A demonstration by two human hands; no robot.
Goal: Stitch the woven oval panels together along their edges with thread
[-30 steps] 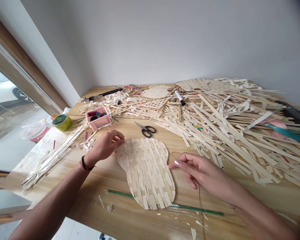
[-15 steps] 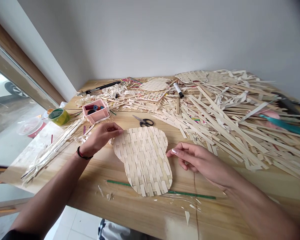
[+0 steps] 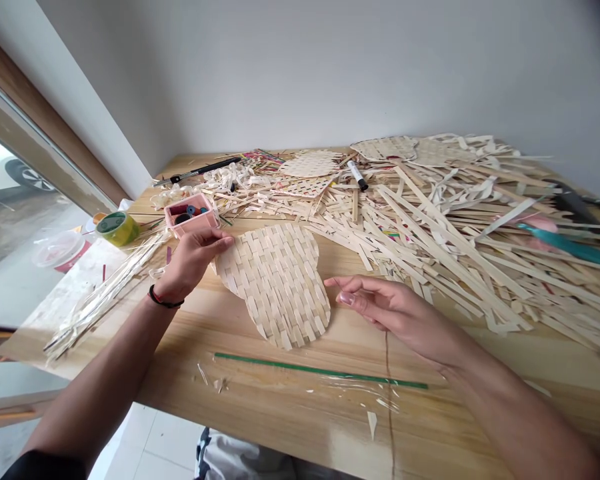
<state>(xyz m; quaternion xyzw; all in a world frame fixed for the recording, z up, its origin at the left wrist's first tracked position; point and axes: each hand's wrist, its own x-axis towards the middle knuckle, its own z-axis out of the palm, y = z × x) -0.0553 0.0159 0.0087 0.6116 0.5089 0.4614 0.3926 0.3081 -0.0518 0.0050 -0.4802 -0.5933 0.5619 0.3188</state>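
My left hand (image 3: 193,263) is closed, pinching the upper left edge of a woven bamboo-strip piece (image 3: 280,287) between thumb and fingers. The piece is pale, flat, wavy-edged and tilted up off the table. Just right of its edge is my right hand (image 3: 375,300), apart from it. The right thumb and fingers are drawn together; whatever they hold, if anything, is too small to make out. Below that hand a thin brown line (image 3: 389,400), perhaps a thread, runs toward the table's front edge. A green strip (image 3: 320,371) lies on the table in front of the piece.
A pink box (image 3: 193,212) with thread spools and a roll of yellow-green tape (image 3: 117,229) stand at left. Loose bamboo strips (image 3: 450,247) heap across the back and right, with a glue stick (image 3: 357,175) and other woven pieces (image 3: 385,148) among them.
The woven piece has risen and moved slightly left with my left hand, uncovering the green strip's middle and hiding the scissors behind it. My right hand has shifted slightly up and left.
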